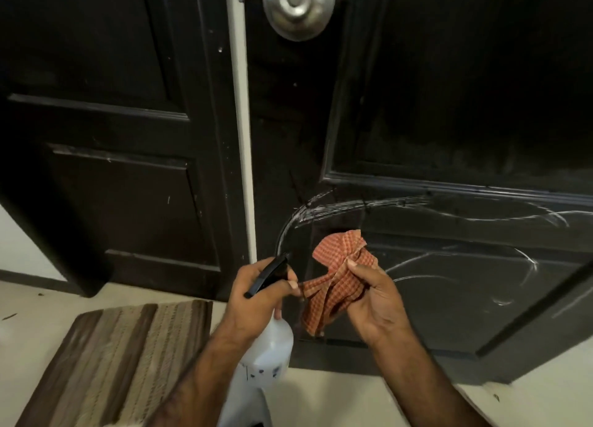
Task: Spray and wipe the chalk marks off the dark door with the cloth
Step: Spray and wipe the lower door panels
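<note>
The bottle (271,340) is showing a few dark printed marks low on its white body, too small and blurred to read; no other writing is showing anywhere.

The left hand (256,291) is gripping the bottle by its neck, fingers curled around the black sprayer (268,274), whose nozzle is pointing up toward the door (449,105). The left thumb and forefinger are also pinching one corner of the cloth (340,282). The right hand (375,298) is holding the rest of the cloth, thumb pressing on top of the crumpled orange checked fabric and fingers curling beneath it, so the cloth is hanging bunched between the two hands, just in front of the door's lower panel.

White chalk marks (417,208) are looping across the door below the middle rail, to the right of and above the cloth. A metal knob (298,2) is sitting at the top. A striped mat (122,356) is lying on the floor (353,401) at lower left.
</note>
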Action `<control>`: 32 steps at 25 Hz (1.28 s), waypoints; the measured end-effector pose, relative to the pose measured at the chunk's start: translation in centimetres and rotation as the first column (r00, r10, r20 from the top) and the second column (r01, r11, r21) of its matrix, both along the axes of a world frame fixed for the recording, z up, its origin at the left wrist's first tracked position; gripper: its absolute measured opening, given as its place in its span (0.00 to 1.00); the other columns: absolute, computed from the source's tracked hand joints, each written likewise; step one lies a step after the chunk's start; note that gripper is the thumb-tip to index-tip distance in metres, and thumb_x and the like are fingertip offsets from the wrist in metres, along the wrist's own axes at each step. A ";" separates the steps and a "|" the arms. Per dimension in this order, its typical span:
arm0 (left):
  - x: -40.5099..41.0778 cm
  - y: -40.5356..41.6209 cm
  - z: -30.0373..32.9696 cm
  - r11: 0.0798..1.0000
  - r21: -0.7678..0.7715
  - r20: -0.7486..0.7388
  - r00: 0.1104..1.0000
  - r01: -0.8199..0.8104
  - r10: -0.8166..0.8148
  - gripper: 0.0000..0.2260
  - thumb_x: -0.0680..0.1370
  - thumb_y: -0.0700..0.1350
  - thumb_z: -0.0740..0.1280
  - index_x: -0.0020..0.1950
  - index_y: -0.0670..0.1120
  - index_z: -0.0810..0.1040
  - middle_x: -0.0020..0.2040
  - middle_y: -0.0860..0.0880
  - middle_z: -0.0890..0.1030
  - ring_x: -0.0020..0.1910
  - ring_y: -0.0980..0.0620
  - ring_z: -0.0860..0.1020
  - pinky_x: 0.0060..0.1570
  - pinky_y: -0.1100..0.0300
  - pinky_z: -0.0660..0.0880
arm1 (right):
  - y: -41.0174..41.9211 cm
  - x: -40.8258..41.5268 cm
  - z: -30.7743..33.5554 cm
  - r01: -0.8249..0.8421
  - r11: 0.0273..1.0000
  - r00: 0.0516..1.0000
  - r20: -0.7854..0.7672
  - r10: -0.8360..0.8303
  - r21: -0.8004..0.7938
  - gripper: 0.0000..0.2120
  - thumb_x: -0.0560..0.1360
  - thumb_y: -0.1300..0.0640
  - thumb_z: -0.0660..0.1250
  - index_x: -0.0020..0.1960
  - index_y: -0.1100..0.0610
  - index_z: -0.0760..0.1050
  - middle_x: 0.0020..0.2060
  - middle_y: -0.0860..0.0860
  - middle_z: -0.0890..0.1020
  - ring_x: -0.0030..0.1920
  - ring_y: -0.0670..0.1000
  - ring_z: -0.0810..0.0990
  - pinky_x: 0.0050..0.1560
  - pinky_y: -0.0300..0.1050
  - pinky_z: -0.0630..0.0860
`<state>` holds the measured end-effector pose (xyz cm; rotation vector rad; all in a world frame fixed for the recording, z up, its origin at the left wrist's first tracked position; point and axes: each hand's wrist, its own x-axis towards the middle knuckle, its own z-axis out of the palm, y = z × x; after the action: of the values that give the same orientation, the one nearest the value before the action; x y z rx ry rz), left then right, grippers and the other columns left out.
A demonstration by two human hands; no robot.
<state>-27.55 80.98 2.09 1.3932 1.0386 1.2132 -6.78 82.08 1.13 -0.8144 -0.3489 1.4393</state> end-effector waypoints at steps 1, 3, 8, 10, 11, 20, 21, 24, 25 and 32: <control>1.3 0.0 -0.1 1.000 0.018 -0.010 1.000 0.011 -0.011 0.06 0.74 0.44 0.73 0.45 0.42 0.85 0.39 0.36 0.83 0.28 0.50 0.76 0.30 0.57 0.74 | 0.1 1.4 -0.3 0.019 1.000 1.000 -0.013 -0.019 0.015 0.22 0.72 0.67 0.70 0.65 0.66 0.80 0.49 0.59 0.86 0.46 0.55 0.87 0.52 0.51 0.85; 4.4 -0.1 -0.2 0.998 0.046 -0.049 0.998 0.047 -0.045 0.05 0.74 0.43 0.73 0.44 0.42 0.85 0.40 0.35 0.83 0.27 0.51 0.75 0.29 0.56 0.74 | 0.2 4.8 -0.7 0.053 0.998 0.998 0.014 -0.053 0.035 0.14 0.73 0.65 0.70 0.59 0.62 0.82 0.45 0.57 0.87 0.43 0.54 0.87 0.45 0.50 0.87; 13.6 -0.5 0.6 0.994 0.006 -0.078 0.991 0.110 -0.109 0.09 0.73 0.46 0.73 0.45 0.40 0.84 0.39 0.37 0.84 0.26 0.48 0.74 0.28 0.57 0.73 | 0.0 14.2 0.1 0.073 0.995 0.988 0.131 -0.080 0.062 0.08 0.81 0.69 0.65 0.54 0.61 0.82 0.40 0.56 0.87 0.39 0.54 0.87 0.39 0.48 0.85; 17.1 -0.4 0.7 0.988 -0.017 -0.104 0.982 0.156 -0.156 0.05 0.75 0.41 0.71 0.44 0.39 0.84 0.38 0.38 0.84 0.26 0.47 0.74 0.28 0.58 0.72 | -0.2 16.8 0.3 0.094 0.994 0.983 0.155 -0.102 0.059 0.08 0.81 0.69 0.66 0.56 0.62 0.82 0.41 0.57 0.87 0.40 0.55 0.87 0.41 0.49 0.85; 18.4 -0.3 0.8 0.985 -0.028 -0.110 0.979 0.172 -0.174 0.04 0.75 0.40 0.71 0.43 0.40 0.84 0.37 0.38 0.84 0.25 0.46 0.73 0.28 0.57 0.72 | -0.3 17.8 0.4 0.105 0.992 0.979 0.171 -0.115 0.066 0.08 0.81 0.69 0.66 0.56 0.62 0.82 0.42 0.57 0.87 0.41 0.55 0.87 0.43 0.49 0.85; 20.8 2.2 1.2 0.955 0.034 -0.013 0.956 0.294 -0.294 0.05 0.76 0.40 0.72 0.44 0.39 0.84 0.39 0.38 0.85 0.24 0.47 0.72 0.27 0.58 0.71 | 0.0 18.9 0.7 0.295 0.941 0.779 0.527 -0.339 0.169 0.06 0.79 0.67 0.74 0.54 0.58 0.83 0.46 0.57 0.89 0.49 0.60 0.89 0.55 0.60 0.84; 20.2 2.7 1.3 0.955 0.035 0.007 0.955 0.295 -0.295 0.05 0.76 0.40 0.72 0.44 0.38 0.84 0.39 0.37 0.85 0.24 0.47 0.72 0.27 0.58 0.71 | 0.1 18.0 1.1 0.387 0.899 0.690 0.582 -0.430 0.205 0.06 0.78 0.65 0.75 0.51 0.56 0.83 0.45 0.54 0.89 0.47 0.57 0.89 0.54 0.60 0.85; 17.9 4.2 2.5 0.947 0.073 0.041 0.947 0.314 -0.317 0.05 0.76 0.40 0.71 0.44 0.38 0.84 0.39 0.37 0.85 0.24 0.46 0.71 0.30 0.57 0.74 | 0.5 18.0 3.7 0.677 0.607 0.328 0.569 -0.754 0.416 0.04 0.79 0.60 0.76 0.50 0.52 0.83 0.44 0.48 0.88 0.45 0.48 0.87 0.51 0.52 0.87; 17.3 4.9 3.1 0.940 0.099 0.040 0.943 0.326 -0.332 0.05 0.76 0.40 0.71 0.43 0.38 0.84 0.38 0.37 0.85 0.24 0.46 0.71 0.32 0.56 0.75 | 1.0 18.7 4.8 0.664 0.537 0.181 0.585 -0.791 0.520 0.04 0.80 0.59 0.76 0.53 0.53 0.83 0.48 0.49 0.87 0.46 0.45 0.86 0.52 0.48 0.86; 16.6 7.4 4.9 0.952 0.106 0.038 0.955 0.288 -0.293 0.05 0.74 0.42 0.72 0.43 0.41 0.85 0.38 0.37 0.85 0.24 0.45 0.71 0.26 0.58 0.72 | 3.6 16.7 1.2 0.096 0.667 -0.356 0.651 -0.670 0.739 0.23 0.86 0.44 0.62 0.59 0.61 0.85 0.58 0.64 0.76 0.56 0.61 0.77 0.59 0.51 0.76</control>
<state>-10.99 88.38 7.03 1.5225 0.7133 1.0883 9.90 85.67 2.37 -1.4063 -1.3513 -0.4658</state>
